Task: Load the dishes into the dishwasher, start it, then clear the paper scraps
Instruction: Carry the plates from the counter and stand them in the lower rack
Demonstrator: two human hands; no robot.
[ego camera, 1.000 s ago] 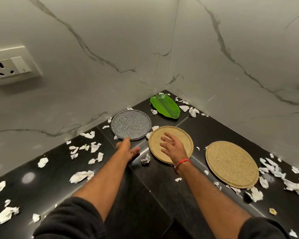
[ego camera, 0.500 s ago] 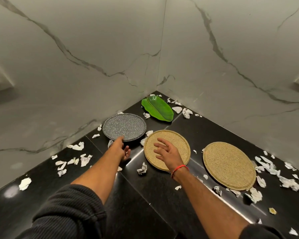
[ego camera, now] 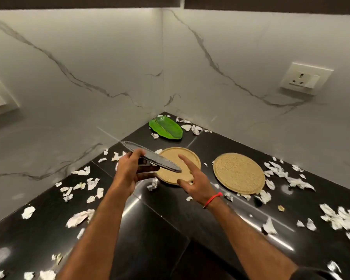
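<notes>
Head view: we note the left hand (ego camera: 129, 172) pinching the speckled grey round plate (ego camera: 152, 157) at its near rim, tilted above the black stone counter (ego camera: 170, 229). The right hand (ego camera: 196, 181) hovers empty, fingers spread, over a tan woven round plate (ego camera: 182, 158). White paper scraps (ego camera: 79, 216) surround both.

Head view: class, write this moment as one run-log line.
left hand: shut on grey plate, lifted, tilted | right hand: open, over near woven plate | paper scraps: uncleared
</notes>
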